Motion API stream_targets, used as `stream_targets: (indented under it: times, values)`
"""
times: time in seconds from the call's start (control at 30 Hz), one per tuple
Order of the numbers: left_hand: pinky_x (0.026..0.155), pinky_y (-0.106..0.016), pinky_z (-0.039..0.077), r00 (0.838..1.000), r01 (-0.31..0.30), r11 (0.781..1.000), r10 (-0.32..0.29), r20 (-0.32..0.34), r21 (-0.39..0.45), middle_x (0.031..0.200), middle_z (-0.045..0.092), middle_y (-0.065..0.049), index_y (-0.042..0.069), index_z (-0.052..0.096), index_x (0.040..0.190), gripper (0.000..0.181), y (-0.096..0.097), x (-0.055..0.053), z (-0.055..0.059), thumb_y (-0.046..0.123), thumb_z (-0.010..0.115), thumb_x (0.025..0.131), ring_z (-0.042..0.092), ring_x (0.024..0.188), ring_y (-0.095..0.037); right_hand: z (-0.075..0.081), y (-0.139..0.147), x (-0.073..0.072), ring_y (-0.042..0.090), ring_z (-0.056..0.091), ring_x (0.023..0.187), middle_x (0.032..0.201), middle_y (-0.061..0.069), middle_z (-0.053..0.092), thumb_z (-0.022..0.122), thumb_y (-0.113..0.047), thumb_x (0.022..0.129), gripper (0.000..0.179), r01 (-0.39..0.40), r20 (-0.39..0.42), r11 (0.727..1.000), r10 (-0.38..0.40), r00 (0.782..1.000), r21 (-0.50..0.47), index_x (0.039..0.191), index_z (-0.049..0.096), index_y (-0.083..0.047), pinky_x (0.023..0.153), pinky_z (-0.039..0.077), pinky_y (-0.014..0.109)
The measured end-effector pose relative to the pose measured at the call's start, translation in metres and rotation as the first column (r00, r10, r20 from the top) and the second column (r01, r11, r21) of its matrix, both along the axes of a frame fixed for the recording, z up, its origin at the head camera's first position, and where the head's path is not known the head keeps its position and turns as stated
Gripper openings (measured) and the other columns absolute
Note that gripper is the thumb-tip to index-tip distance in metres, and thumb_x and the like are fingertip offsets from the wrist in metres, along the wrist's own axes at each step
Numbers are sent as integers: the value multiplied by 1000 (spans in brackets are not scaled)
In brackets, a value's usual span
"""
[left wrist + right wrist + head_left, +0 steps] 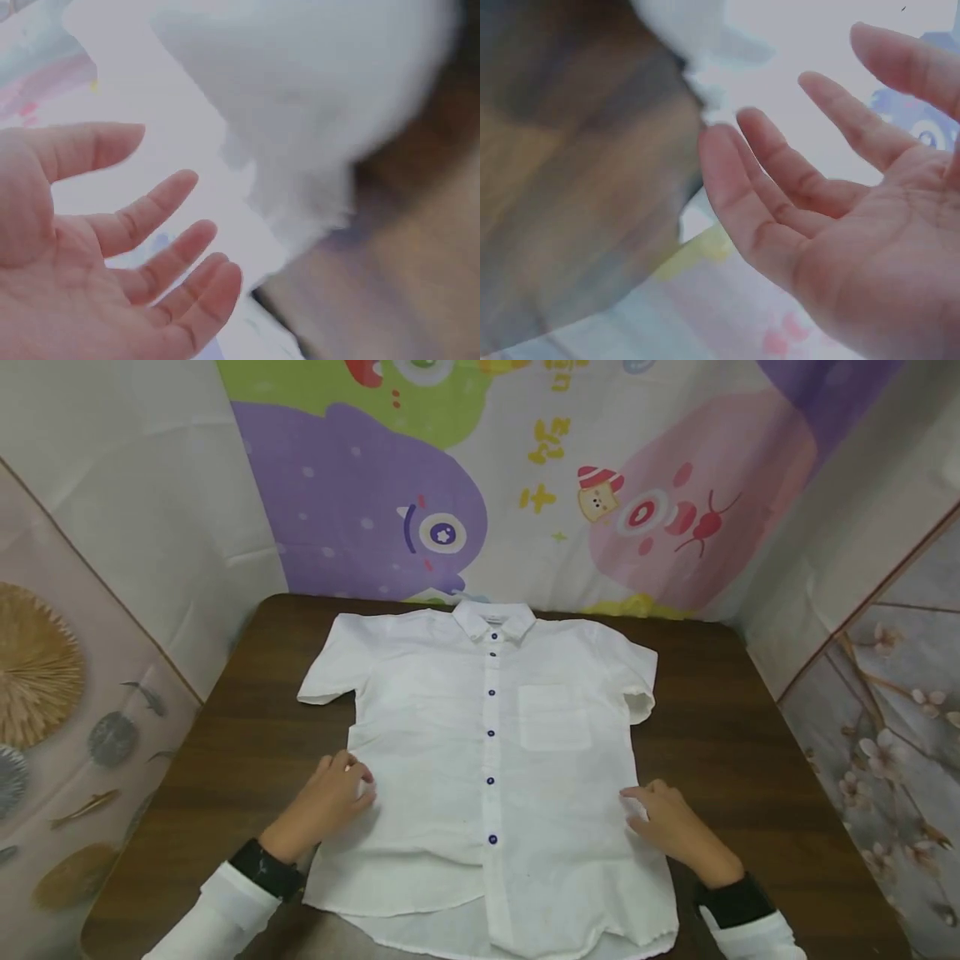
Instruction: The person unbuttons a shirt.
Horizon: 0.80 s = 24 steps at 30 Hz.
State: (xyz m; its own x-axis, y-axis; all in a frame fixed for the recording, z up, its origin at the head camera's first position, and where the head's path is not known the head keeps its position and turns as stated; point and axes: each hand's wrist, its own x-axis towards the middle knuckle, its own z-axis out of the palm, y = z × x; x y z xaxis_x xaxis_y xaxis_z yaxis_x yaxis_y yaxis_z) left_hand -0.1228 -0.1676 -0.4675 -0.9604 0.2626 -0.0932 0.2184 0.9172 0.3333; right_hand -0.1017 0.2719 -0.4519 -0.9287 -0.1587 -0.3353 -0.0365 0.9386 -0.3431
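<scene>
Our left hand [327, 797] and right hand [673, 827] are apart, fingers relaxed, gripping nothing, at both sides of the shirt [510, 768] lying on the table [750, 760]; we should smooth it gently outward.

before you stands a dark brown, wood-grain table with rounded corners [716, 735]. past its far edge you face a white cloth printed with purple, green and pink cartoon creatures [525, 560]. creased white sheeting [150, 485] flanks it near both far corners. beyond the left edge is a pinkish covering with tan and grey rounded motifs [52, 793]; beyond the right, a grey covering with pale blossom branches [885, 756].
</scene>
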Motion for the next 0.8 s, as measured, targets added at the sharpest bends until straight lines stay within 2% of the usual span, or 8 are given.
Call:
stream_targets:
  times: [0.07, 0.17, 0.27, 0.37, 0.43, 0.57, 0.8]
  values:
    - [82, -50, 42, 997, 81, 997, -81, 17, -10, 117, 47, -21, 2, 57, 110, 37, 8, -7, 0, 25, 64, 83, 43, 106, -39, -1, -11, -7, 38, 43, 104, 117, 24, 45, 63, -21, 84, 46, -52, -18, 999, 52, 999, 4, 125, 52, -4, 80, 42, 53]
    - [89, -62, 34, 974, 170, 985, -169, 150, 9, 139, 31, -25, 3, 43, 131, 62, 21, -16, -3, 37, 64, 83, 29, 124, -47, -7, -29, -19, 44, 38, 114, 131, 25, 37, 66, -32, 82, 60, -128, 18, 992, 127, 992, 3, 133, 44, -8, 86, 37, 60]
    - [88, -73, 23, 934, 188, 982, -181, 309, 6, 148, 12, -25, 9, 29, 141, 85, 31, -24, -7, 50, 66, 76, 11, 131, -51, -17, -43, -29, 49, 26, 125, 143, 25, 23, 66, -46, 77, 78, -171, 87, 985, 169, 982, 10, 140, 34, -14, 89, 29, 67]
    - [88, -76, 15, 913, 207, 977, -173, 369, -52, 150, 2, -23, 14, 19, 145, 102, 36, -29, -12, 59, 68, 68, 0, 133, -51, -25, -49, -34, 52, 11, 131, 148, 24, 11, 66, -56, 72, 91, -180, 133, 983, 173, 976, 41, 144, 25, -19, 89, 23, 72]
    - [89, -76, 13, 911, 213, 973, -167, 378, -85, 150, -1, -22, 16, 15, 146, 108, 38, -32, -13, 60, 70, 65, -3, 133, -50, -27, -50, -37, 53, 4, 131, 149, 25, 5, 67, -58, 69, 96, -179, 145, 982, 170, 975, 54, 145, 22, -20, 88, 20, 74]
    - [91, -76, 10, 908, 216, 970, -159, 389, -109, 150, -6, -21, 16, 11, 147, 112, 37, -37, -12, 60, 71, 63, -7, 133, -49, -31, -49, -44, 53, 2, 131, 150, 24, 1, 68, -59, 67, 100, -181, 142, 981, 170, 975, 70, 146, 19, -21, 87, 20, 75]
    - [93, -74, 8, 920, 214, 972, -166, 356, -99, 151, -8, -20, 18, 8, 147, 111, 35, -49, -16, 61, 69, 65, -9, 133, -48, -30, -48, -62, 52, -3, 132, 150, 23, -2, 69, -57, 68, 101, -170, 155, 983, 158, 975, 69, 146, 17, -21, 90, 16, 75]
